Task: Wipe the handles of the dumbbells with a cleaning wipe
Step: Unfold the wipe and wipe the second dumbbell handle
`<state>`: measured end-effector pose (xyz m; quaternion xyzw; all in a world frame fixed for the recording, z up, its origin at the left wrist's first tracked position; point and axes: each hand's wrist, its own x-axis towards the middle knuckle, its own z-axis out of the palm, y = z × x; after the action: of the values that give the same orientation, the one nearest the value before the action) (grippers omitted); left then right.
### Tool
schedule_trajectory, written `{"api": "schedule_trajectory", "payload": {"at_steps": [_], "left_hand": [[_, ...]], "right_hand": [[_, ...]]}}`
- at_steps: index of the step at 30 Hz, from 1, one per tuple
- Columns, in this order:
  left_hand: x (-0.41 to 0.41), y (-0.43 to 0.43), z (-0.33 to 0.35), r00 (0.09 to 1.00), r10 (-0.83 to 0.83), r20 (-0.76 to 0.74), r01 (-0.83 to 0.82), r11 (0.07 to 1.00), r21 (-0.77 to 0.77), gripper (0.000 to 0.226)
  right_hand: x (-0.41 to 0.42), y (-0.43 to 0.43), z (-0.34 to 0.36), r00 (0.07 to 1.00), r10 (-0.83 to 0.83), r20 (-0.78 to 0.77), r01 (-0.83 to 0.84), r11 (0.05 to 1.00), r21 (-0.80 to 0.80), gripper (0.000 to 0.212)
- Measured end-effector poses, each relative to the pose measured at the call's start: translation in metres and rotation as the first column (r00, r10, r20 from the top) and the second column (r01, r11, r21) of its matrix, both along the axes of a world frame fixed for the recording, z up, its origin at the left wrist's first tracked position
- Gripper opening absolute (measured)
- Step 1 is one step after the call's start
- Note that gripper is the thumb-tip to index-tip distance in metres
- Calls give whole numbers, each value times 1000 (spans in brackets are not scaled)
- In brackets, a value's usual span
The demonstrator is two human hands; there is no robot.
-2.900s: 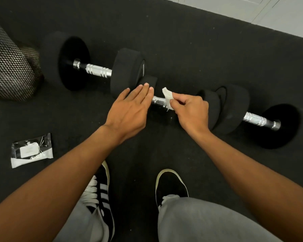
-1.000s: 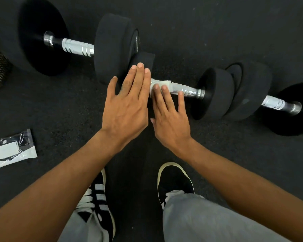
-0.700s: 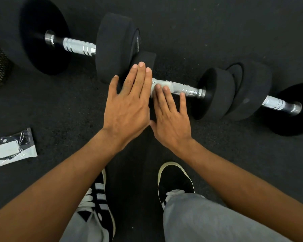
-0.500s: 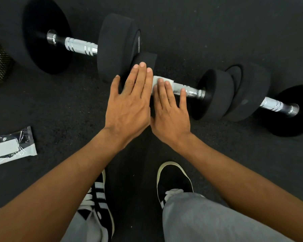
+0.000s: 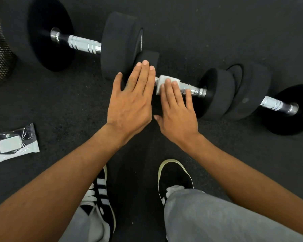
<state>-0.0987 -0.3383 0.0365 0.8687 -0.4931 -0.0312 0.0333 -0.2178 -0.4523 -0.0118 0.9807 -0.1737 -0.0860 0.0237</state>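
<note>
Pressing the wipe (image 5: 162, 80) onto the middle dumbbell's handle (image 5: 197, 91) on the floor (image 5: 208, 32), the right hand (image 5: 177, 117) lies flat, uncurled; the left hand (image 5: 131, 102), flat too, braces the weight head (image 5: 148, 56). I'd roll the handle to reach underneath.

The left hand (image 5: 129, 105) and right hand (image 5: 177, 117) are bare. Grey trousers (image 5: 217, 220) cover the legs. Below them are black shoes: the left shoe (image 5: 101, 191) has white stripes and laces, and the right shoe (image 5: 177, 177) has a pale sole edge.

Right hand (image 5: 177, 117) presses wipe (image 5: 162, 82) on middle dumbbell's handle (image 5: 193, 90); left hand (image 5: 131, 102) seemingly steadies its weight.
</note>
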Motion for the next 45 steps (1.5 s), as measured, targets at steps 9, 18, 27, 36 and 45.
{"api": "schedule_trajectory", "payload": {"at_steps": [9,18,27,36,45], "left_hand": [[2,1,0,1000,1,-17,-1,1000,-28,65],[1,0,2,1000,2,-15,-2,1000,-14,69],[1,0,0,1000,2,-17,-2,1000,-5,67],[1,0,-3,1000,19,-18,-19,1000,-19,67],[1,-1,-2,1000,17,-14,-17,1000,-23,67]], "right_hand": [[-7,5,-2,998,-47,-28,48,998,32,93],[28,-22,25,991,-129,-46,136,965,224,96],[7,-16,20,994,-92,53,81,981,177,82],[-15,1,2,996,-43,-76,36,995,-91,98],[-24,1,-18,994,-31,-109,18,993,-115,103]]}}
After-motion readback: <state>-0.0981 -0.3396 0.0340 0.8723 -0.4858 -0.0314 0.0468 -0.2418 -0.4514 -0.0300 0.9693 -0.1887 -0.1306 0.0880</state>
